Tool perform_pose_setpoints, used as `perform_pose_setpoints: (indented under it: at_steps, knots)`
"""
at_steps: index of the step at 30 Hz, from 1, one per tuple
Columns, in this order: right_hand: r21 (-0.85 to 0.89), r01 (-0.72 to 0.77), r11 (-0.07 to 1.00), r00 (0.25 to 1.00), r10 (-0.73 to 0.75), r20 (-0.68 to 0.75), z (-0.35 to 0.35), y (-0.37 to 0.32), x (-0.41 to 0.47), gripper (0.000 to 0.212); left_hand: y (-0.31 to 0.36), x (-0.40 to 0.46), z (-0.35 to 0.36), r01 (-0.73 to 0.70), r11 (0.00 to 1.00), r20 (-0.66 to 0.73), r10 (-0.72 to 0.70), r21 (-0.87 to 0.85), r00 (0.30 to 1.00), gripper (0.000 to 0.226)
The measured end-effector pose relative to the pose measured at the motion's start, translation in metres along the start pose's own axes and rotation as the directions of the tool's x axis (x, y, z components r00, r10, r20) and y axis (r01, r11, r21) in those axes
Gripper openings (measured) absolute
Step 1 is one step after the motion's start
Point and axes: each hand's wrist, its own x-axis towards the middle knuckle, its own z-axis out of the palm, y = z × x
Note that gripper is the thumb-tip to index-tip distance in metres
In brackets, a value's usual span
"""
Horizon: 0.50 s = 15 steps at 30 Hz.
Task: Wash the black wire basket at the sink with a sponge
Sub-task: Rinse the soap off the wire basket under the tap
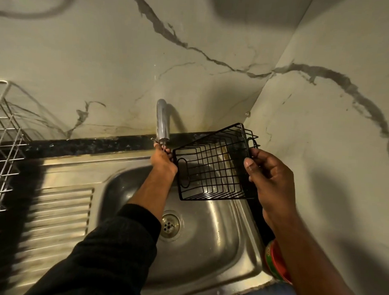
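Observation:
The black wire basket point(212, 168) hangs tilted over the back of the steel sink point(207, 232). My right hand point(269, 181) grips its right edge, thumb on the near side. My left hand point(163, 160) reaches up to the base of the chrome tap point(162, 121) and its fingers curl round the tap's small lever, right beside the basket's left edge. No water is visibly running. No sponge is in view.
A ribbed steel drainboard point(59, 219) lies left of the bowl, with a silver wire dish rack point(4, 152) at the far left. A red and green tub point(275, 262) sits at the sink's right rim under my right forearm. Marble walls close off the back and right.

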Motion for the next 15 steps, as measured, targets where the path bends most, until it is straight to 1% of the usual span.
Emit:
perform_pose_setpoints:
  at_steps: [3,5,6,9,10,11,13,15]
  knots:
    - [0.021,0.011,1.0,1.0,-0.011,-0.014,0.002,-0.003,0.004,0.027,-0.004,-0.005,-0.01,0.016,0.992,0.045,-0.022,0.122,0.999,0.039]
    - [0.044,0.009,0.999,1.0,-0.008,-0.015,0.005,-0.002,0.006,0.026,-0.007,-0.006,-0.022,0.022,0.971,0.064,-0.038,0.236,0.997,0.034]
    - [0.059,0.0,0.998,1.0,0.001,-0.016,0.007,-0.001,0.007,0.026,-0.008,-0.009,-0.029,0.041,0.954,0.075,-0.066,0.295,0.995,0.036]
    - [0.119,-0.042,0.992,0.999,0.041,0.007,0.018,0.005,0.012,0.028,-0.011,-0.023,-0.058,0.061,0.912,0.139,-0.128,0.407,0.982,0.06]
    - [0.138,-0.058,0.989,0.998,0.056,0.017,0.023,0.007,0.013,0.028,-0.011,-0.026,-0.068,0.05,0.898,0.137,-0.121,0.438,0.983,0.064]
    - [0.152,-0.073,0.986,0.997,0.07,0.026,0.028,0.011,0.015,0.028,-0.01,-0.028,-0.079,0.018,0.889,0.119,-0.082,0.458,0.989,0.064]
    - [0.184,-0.104,0.977,0.994,0.096,0.049,0.04,0.016,0.016,0.025,0.0,-0.031,-0.101,-0.06,0.886,0.094,0.019,0.46,0.995,0.057]
    - [0.202,-0.124,0.971,0.991,0.11,0.077,0.052,0.023,0.016,0.021,0.015,-0.035,-0.122,-0.116,0.887,0.098,0.081,0.446,0.992,0.05]
